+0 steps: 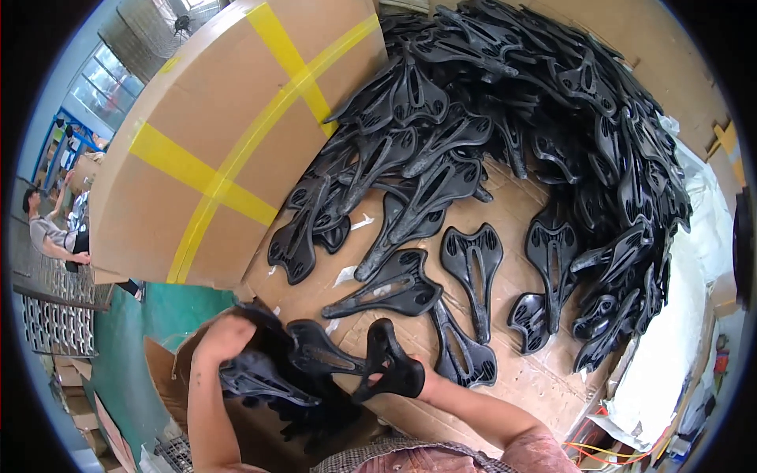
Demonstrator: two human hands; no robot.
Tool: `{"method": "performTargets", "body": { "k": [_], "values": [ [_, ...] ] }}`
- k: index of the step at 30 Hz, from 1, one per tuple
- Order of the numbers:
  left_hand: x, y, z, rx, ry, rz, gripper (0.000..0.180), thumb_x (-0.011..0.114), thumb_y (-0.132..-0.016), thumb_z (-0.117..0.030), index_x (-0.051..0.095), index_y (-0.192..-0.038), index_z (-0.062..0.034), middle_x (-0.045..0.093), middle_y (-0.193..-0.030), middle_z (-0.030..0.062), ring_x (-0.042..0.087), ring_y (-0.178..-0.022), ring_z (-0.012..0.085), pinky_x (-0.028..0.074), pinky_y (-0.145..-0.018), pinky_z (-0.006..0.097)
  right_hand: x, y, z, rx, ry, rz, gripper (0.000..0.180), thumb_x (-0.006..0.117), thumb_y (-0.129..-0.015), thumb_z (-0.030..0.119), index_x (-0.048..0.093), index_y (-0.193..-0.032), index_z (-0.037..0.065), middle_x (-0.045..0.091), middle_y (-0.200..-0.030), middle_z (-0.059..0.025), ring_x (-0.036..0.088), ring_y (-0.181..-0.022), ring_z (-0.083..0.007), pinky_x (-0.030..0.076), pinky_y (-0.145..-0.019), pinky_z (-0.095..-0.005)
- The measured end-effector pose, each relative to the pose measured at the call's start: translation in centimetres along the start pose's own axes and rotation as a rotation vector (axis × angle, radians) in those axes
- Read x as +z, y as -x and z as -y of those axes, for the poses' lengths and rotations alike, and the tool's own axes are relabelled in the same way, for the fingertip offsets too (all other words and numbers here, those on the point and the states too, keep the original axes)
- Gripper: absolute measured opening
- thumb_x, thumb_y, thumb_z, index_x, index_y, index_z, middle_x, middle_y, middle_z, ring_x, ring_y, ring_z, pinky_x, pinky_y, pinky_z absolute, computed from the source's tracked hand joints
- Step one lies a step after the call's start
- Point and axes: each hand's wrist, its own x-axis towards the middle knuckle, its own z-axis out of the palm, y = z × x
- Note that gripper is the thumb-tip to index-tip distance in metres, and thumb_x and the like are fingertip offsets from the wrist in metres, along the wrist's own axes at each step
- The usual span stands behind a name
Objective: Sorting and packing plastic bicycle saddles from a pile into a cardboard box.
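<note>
Head view, looking down on a cardboard-covered work surface.

Left hand at 7 o'clock: fingers curled down over a stack of black plastic saddle shells sitting in an open cardboard box at the surface's near-left edge. Hand is on top of the stack, touching it; fingertips are hidden behind the parts, so exact grip can't be told.

Right hand at 6 o'clock: mostly hidden behind the shell it holds. Closed around the wide end of one black saddle shell, which lies roughly level with its narrow nose pointing toward 9 o'clock, reaching over the box stack and close to the left hand. Forearm enters from 5 o'clock, checked sleeve at the bottom edge.

Just beyond the hands, at 12 o'clock from them, several loose shells lie flat and apart on the cardboard, cut-outs up. Behind those, a big heap of the same shells runs from 12 round to 3 o'clock, tangled and overlapping.

Large cardboard carton with yellow tape crossed over it stands at 10–11 o'clock, touching the heap's left side. White plastic sheeting at 3–4 o'clock. Another person at 9 o'clock, well apart, at a metal rack.
</note>
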Motion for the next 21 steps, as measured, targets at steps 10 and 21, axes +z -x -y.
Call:
{"method": "performTargets", "body": {
  "k": [10, 21],
  "values": [
    [-11.9, -35.1, -10.7, 0.211, 0.192, -0.749, 0.073, 0.062, -0.072, -0.047, 0.045, -0.117, 0.0077, 0.048, -0.117, 0.0279, 0.045, -0.113, 0.0340, 0.035, -0.095, 0.037, -28.5, -9.0, 27.8, -0.360, 0.185, -1.026, 0.058, 0.060, -0.079, 0.040, 0.047, -0.114, -0.005, 0.055, -0.099, -0.0118, 0.052, -0.091, -0.0185, 0.042, -0.081, -0.0295],
    [-15.6, -45.6, -15.2, -0.104, 0.573, -0.110, 0.089, 0.068, -0.062, -0.056, 0.045, -0.118, 0.0090, 0.053, -0.112, 0.0189, 0.054, -0.099, 0.0208, 0.040, -0.086, 0.029, -31.4, -21.8, 26.3, -0.249, -0.374, -0.570, 0.063, 0.073, -0.067, 0.038, 0.046, -0.115, 0.008, 0.054, -0.108, -0.0085, 0.055, -0.095, -0.0211, 0.047, -0.081, -0.0361]
  ]
}}
